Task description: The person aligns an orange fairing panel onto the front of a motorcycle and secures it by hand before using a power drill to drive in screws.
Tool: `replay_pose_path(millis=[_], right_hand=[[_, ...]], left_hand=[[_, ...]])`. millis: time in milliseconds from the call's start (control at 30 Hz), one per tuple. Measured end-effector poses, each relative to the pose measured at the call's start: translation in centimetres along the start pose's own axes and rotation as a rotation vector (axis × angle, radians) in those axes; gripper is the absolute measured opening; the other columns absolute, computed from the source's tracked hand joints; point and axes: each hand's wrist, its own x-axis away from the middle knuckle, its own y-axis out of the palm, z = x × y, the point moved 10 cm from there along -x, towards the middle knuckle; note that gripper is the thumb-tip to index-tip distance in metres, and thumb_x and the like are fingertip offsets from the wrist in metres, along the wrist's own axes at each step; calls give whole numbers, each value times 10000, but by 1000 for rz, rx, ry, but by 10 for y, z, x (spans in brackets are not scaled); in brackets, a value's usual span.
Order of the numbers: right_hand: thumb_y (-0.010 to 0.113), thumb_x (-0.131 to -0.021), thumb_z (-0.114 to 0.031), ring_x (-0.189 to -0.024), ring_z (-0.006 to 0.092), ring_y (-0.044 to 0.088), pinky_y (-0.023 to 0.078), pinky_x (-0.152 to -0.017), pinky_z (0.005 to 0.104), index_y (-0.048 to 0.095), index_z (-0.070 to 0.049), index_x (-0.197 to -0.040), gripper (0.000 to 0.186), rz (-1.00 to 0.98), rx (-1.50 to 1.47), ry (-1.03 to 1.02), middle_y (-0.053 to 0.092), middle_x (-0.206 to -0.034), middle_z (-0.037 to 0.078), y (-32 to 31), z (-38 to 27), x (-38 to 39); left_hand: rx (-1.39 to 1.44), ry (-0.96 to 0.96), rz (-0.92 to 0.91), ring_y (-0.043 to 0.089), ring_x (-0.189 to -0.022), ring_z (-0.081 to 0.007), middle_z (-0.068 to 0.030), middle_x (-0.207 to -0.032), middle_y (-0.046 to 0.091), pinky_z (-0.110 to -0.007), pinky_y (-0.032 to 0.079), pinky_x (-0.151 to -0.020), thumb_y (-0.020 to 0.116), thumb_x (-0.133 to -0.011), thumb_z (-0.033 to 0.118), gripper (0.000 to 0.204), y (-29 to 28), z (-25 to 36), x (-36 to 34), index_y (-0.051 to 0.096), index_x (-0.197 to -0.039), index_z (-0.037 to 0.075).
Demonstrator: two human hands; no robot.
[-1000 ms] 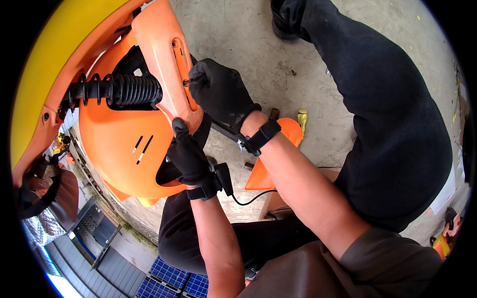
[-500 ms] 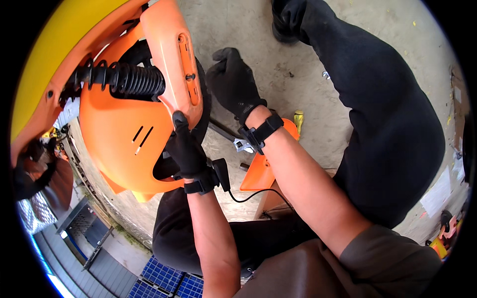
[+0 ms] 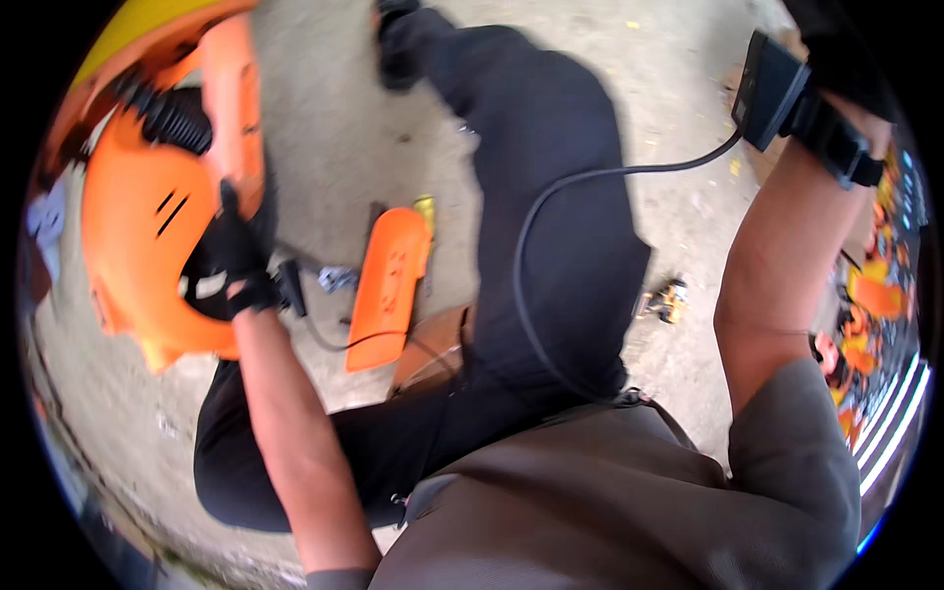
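Your left hand (image 3: 234,244) clasps the apparently seated cover (image 3: 232,103); right of it, an orange panel (image 3: 386,295) lies unattached; your right hand's (image 3: 848,57) grip cannot be told.

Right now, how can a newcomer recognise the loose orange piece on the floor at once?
Start from the big rounded orange cover by the left hand. On the floor between it and the right leg lies a long, narrow orange piece. It is slimmer than the cover and, unlike the silvery thing nearby, bright orange.
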Motion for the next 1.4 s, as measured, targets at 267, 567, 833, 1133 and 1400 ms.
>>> replay_pose_path(millis=[267,567,833,1133,1400], right_hand=[[515,-931,-307,-646,196,622,516,-614,334,648,-56,-886,288,-525,1021,628,635,-762,154,-122,266,247],[640,-859,-347,-952,346,638,503,-830,406,593,-22,-1119,419,-109,878,775,662,-1013,209,-28,305,315],[796,-669,-458,-1148,377,542,446,-955,452,304,-26,-1429,1004,-202,1177,849,554,-1236,234,13,424,237],[706,-759,-248,-712,218,639,519,-658,353,597,6,-1042,395,43,506,829,660,-861,121,-43,367,202],[626,-842,-75,-826,188,609,527,-790,346,471,4,-1289,480,55,-134,404,615,-968,89,-57,91,103]], left_hand=[[490,-376,-128,593,-910,-163,-67,-1067,601,-310,527,-787,657,-922,308,444,33,-20,25,581,-1170,-52],[389,-590,-135,597,-747,-174,-71,-877,616,-295,517,-600,659,-914,353,370,19,10,42,600,-1041,10],[440,-231,-37,515,-1145,-190,-87,-1295,516,-338,438,-964,678,-907,311,578,27,38,30,466,-1324,-28],[234,-102,71,523,-1137,-238,-134,-1253,564,-353,408,-968,708,-872,361,591,7,38,25,531,-1243,-64],[-86,6,132,484,-1227,-374,-224,-1287,561,-423,357,-1036,662,-856,475,654,9,6,12,552,-1237,-46]])
